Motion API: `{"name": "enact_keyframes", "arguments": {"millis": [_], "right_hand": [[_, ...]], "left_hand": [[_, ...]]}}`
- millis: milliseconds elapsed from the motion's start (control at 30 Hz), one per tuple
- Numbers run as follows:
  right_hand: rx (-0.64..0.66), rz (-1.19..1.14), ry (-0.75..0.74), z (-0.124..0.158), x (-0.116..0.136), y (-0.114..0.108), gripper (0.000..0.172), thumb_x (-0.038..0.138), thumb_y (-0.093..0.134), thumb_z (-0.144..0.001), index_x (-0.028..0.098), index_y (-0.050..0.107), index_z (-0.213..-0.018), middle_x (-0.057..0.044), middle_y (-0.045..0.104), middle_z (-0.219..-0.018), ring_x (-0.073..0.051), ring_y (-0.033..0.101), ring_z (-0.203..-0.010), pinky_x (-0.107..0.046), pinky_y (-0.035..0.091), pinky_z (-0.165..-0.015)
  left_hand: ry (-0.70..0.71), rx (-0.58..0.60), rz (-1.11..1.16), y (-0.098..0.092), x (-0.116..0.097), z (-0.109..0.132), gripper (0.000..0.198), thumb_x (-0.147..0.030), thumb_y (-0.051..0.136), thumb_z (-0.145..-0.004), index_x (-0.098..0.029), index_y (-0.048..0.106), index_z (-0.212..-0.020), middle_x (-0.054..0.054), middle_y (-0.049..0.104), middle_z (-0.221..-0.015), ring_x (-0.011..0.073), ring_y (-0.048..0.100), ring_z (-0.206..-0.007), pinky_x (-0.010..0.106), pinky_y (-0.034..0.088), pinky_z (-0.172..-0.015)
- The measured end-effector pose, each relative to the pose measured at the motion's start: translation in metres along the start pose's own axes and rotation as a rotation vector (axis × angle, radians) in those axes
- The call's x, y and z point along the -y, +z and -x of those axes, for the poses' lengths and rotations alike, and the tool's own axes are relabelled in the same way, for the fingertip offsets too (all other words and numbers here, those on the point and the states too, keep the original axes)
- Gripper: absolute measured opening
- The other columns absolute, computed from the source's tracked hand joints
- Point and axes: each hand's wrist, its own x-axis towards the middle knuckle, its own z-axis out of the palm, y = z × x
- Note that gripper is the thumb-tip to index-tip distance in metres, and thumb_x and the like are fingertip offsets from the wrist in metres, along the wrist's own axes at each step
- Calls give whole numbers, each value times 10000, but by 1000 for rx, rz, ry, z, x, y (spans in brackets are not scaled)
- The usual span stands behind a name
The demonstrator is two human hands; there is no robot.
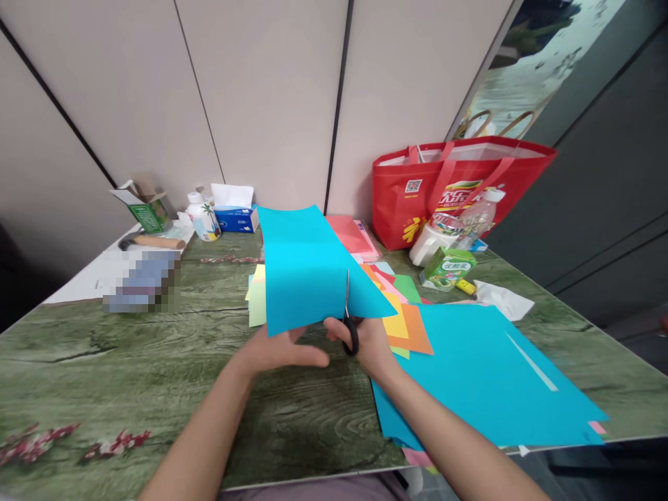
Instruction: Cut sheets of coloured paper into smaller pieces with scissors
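Observation:
A bright blue sheet of paper (303, 264) is raised over the table, bent with its near edge hanging down. My right hand (373, 344) is closed on black-handled scissors (351, 334), whose blade stands against the sheet where a cut separates a pointed flap on the right. My left hand (279, 351) is under the left part of the sheet. Its thumb stretches out free below the near edge, while the other fingers are mostly hidden behind the paper. A larger blue sheet (470, 376) lies flat beneath my right forearm, with a thin pale sliver (532, 362) on it.
Coloured papers (412, 327) lie right of my hands. Behind them stand a red bag (407, 209), a green carton (447, 268), a white mug (428, 243) and a plastic bottle (480, 216). A hammer (156, 241), a white bottle (203, 217) and a tissue box (236, 218) are at back left.

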Motion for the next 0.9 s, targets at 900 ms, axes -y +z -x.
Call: {"name": "enact_keyframes", "arguments": {"millis": [900], "right_hand": [[257, -291, 219, -20, -13, -21, 370, 467, 661, -684, 182, 603, -912, -16, 656, -754, -145, 598, -655, -256, 463, -599]], "left_hand": [[346, -571, 514, -46, -26, 14, 368, -293, 722, -610, -260, 668, -973, 28, 716, -929, 272, 645, -905, 370, 555, -756]]}}
